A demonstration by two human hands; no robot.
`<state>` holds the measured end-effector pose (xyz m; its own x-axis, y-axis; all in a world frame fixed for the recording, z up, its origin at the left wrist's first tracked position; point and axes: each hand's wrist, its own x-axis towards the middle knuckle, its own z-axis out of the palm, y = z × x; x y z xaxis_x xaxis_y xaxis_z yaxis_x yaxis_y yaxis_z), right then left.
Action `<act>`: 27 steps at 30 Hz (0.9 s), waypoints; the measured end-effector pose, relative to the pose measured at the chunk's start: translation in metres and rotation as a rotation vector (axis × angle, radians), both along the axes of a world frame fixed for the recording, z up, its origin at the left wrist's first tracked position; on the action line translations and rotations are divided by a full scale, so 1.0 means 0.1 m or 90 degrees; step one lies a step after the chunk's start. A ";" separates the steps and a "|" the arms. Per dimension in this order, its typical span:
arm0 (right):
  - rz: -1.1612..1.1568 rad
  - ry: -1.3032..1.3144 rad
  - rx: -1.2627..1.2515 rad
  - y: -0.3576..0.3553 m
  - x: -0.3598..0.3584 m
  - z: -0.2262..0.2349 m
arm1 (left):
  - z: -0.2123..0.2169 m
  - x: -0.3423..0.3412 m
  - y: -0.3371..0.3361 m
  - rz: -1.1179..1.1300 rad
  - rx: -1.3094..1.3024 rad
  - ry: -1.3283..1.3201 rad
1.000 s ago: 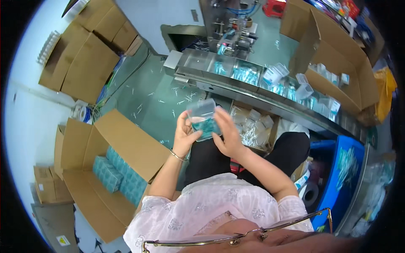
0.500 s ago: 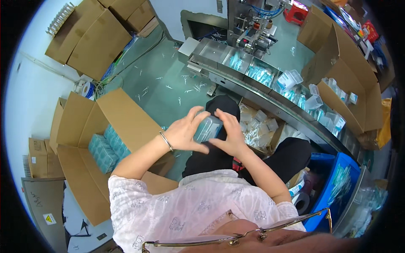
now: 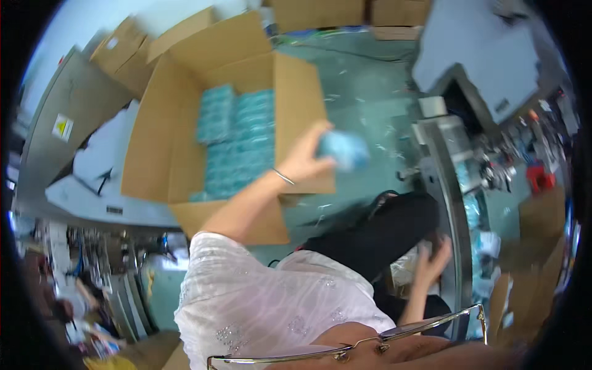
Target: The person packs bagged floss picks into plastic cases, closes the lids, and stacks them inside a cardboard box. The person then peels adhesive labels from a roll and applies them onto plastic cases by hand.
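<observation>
My left hand (image 3: 308, 154), a bangle at its wrist, grips a plastic box of teal pieces (image 3: 345, 150). The box is smeared by motion and hovers beside the right flap of a large open cardboard carton (image 3: 161, 139). Inside that carton lie several packs of teal boxes (image 3: 237, 132) in clear wrap. Down by my knees, my right hand (image 3: 433, 262) has its thumb and fingers apart and seems to hold nothing, though it is blurred. A small carton of clear plastic boxes (image 3: 404, 271) sits beside it, partly hidden by my leg.
A metal bench rail (image 3: 449, 197) runs along my right, with teal pieces (image 3: 473, 209) in its trays. A grey machine cabinet (image 3: 478, 52) stands far right. Small white bits litter the green floor (image 3: 364, 105). More cardboard cartons (image 3: 320, 13) line the back.
The view has swung left toward the large carton. My left hand has carried the box away from my lap toward it. My right hand has let go of the box and moved off to the right.
</observation>
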<state>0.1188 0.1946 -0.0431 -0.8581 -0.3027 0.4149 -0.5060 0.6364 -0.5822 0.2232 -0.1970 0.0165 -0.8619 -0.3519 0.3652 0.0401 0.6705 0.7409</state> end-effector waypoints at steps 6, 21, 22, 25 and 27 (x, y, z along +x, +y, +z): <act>-0.122 -0.099 0.137 1.13 -0.15 -0.40 | -0.47 2.36 -1.90 0.345 -0.359 -0.378; -0.572 -0.019 0.204 2.92 0.37 0.17 | -0.80 -0.03 -1.74 0.211 -0.429 -0.178; -0.598 -0.014 0.200 3.11 0.48 0.07 | -0.39 -0.56 -1.04 0.145 -0.433 -0.006; -0.693 -0.027 0.182 3.67 0.56 -0.25 | -0.07 -1.53 0.59 -0.183 -0.309 0.052; -0.719 -0.022 0.138 3.94 0.42 -0.48 | -0.30 -1.90 1.84 -0.426 -0.261 0.012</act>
